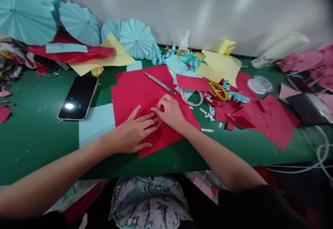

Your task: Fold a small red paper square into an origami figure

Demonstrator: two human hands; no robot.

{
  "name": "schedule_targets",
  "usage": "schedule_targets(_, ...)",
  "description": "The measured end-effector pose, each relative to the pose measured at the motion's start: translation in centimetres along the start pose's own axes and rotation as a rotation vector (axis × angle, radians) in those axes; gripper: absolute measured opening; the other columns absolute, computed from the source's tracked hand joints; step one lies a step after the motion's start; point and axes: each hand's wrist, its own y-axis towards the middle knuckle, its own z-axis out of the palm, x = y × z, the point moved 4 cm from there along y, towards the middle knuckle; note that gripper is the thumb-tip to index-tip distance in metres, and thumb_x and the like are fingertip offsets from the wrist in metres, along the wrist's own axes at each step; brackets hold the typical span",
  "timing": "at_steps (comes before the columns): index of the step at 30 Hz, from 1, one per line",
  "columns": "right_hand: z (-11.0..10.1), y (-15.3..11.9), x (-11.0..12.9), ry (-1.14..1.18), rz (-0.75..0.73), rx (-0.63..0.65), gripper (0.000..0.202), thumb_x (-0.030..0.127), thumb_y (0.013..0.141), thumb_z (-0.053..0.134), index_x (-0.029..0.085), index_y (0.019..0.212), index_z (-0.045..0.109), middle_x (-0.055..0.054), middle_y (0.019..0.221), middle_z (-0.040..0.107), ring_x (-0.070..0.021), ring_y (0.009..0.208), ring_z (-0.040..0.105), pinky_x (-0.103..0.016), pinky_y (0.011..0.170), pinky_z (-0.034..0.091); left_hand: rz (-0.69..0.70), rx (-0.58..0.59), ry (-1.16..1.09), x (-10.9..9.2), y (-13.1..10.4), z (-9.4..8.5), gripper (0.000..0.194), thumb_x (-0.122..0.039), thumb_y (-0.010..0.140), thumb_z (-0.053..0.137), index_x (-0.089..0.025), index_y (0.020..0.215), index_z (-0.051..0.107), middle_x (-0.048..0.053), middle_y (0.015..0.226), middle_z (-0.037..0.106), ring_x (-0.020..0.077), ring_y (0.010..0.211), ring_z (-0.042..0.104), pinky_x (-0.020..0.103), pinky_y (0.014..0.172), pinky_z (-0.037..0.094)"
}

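Sheets of red paper [140, 83] lie overlapped in front of me on the green table. My left hand [139, 130] rests flat on them, fingers spread and holding nothing. Beside it, my right hand [170, 113] has its thumb and forefinger curled together over a small red paper piece [160, 121]; the hand covers much of that piece. Just beyond the hands, a slim silver craft knife [160, 82] lies slanted across the red sheets. A roll of white tape [192, 102] sits to the right of my right hand.
Left of the sheets are a phone [78, 97] and light blue paper [96, 123]. Pleated blue paper fans [136, 39] line the wall. Yellow-handled scissors [218, 91], a glue bottle [183, 43], white scraps [207, 130] and a power bank-like dark device [309, 108] lie rightward.
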Motion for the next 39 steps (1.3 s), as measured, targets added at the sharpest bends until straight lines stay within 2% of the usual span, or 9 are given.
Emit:
schedule_targets(8,0.0,0.5,0.5,-0.085,0.056,0.012,0.032,0.036,0.078,0.061,0.018,0.06,0.043,-0.002,0.076,0.048,-0.014,0.069,0.048,-0.03,0.067,0.035,0.045,-0.008,0.064,-0.1,0.0,-0.1,0.042,-0.037,0.087,0.049,-0.018,0.125,0.049,0.012,0.124,0.052,0.0318,0.124,0.038,0.06,0.107,0.004)
schedule_targets(14,0.1,0.6,0.6,-0.122,0.069,-0.014,0.032,0.039,0.078,0.061,0.018,0.06,0.044,-0.001,0.074,0.047,-0.0141,0.067,0.047,-0.03,0.064,0.033,0.046,0.027,0.026,0.4,-0.1,-0.3,0.038,-0.035,0.087,0.048,-0.024,0.124,0.05,0.008,0.123,0.053,0.0302,0.125,0.037,0.059,0.107,0.0)
schedule_targets(19,0.2,0.6,0.3,-0.049,0.04,-0.044,0.031,0.035,0.078,0.06,0.018,0.06,0.041,-0.001,0.073,0.047,-0.013,0.066,0.046,-0.03,0.065,0.034,0.057,0.045,-0.025,1.0,0.0,-0.5,0.041,-0.039,0.086,0.049,-0.029,0.126,0.048,0.007,0.122,0.053,0.0301,0.126,0.035,0.061,0.105,-0.007)
schedule_targets(24,-0.5,0.6,0.1,0.108,-0.024,-0.023,0.022,0.025,0.08,0.056,0.018,0.063,0.043,0.0,0.073,0.047,-0.0118,0.065,0.046,-0.028,0.065,0.037,0.074,0.054,-0.034,1.4,-0.1,-0.5,0.044,-0.046,0.086,0.047,-0.035,0.128,0.045,0.006,0.127,0.048,0.0349,0.131,0.025,0.064,0.102,-0.01)
schedule_targets(27,-1.2,0.2,0.0,0.206,-0.085,0.026,0.015,0.022,0.079,0.056,0.017,0.069,0.046,-0.002,0.081,0.048,-0.0105,0.064,0.047,-0.027,0.064,0.041,0.076,0.051,-0.029,1.5,-0.2,-0.6,0.044,-0.047,0.086,0.047,-0.036,0.128,0.045,0.005,0.128,0.048,0.0344,0.131,0.025,0.063,0.101,-0.011)
schedule_targets(30,-1.7,-0.3,-0.2,0.221,-0.138,0.072,0.011,0.023,0.077,0.057,0.018,0.076,0.047,-0.005,0.092,0.046,-0.0123,0.073,0.05,-0.029,0.07,0.044,0.066,0.061,-0.025,1.5,-0.2,-0.5,0.044,-0.048,0.086,0.047,-0.038,0.129,0.044,0.005,0.13,0.046,0.0338,0.133,0.024,0.063,0.102,-0.01)
schedule_targets(32,-1.8,-0.6,-0.4,0.19,-0.162,0.098,0.013,0.022,0.076,0.059,0.019,0.08,0.047,-0.006,0.098,0.045,-0.0147,0.083,0.05,-0.031,0.075,0.045,0.057,0.06,-0.025,1.5,-0.3,-0.4,0.046,-0.048,0.085,0.048,-0.038,0.129,0.043,0.005,0.136,0.041,0.0333,0.134,0.021,0.062,0.102,-0.008)
schedule_targets(35,-1.7,-0.8,-0.8,0.141,-0.176,0.115,0.013,0.021,0.076,0.059,0.02,0.082,0.047,-0.007,0.101,0.044,-0.0169,0.091,0.049,-0.034,0.081,0.044,0.039,0.046,-0.036,1.5,-0.3,-0.3,0.048,-0.048,0.085,0.05,-0.039,0.131,0.041,0.008,0.147,0.023,0.0325,0.135,0.019,0.062,0.103,-0.005)
schedule_targets(39,-1.7,-0.8,-1.1,0.128,-0.152,0.121,0.013,0.02,0.076,0.059,0.019,0.079,0.046,-0.006,0.098,0.044,-0.0165,0.089,0.05,-0.033,0.08,0.045,0.022,0.046,-0.055,1.5,-0.4,-0.3,0.046,-0.049,0.085,0.048,-0.04,0.13,0.041,0.011,0.15,0.011,0.033,0.135,0.018,0.065,0.101,-0.002)
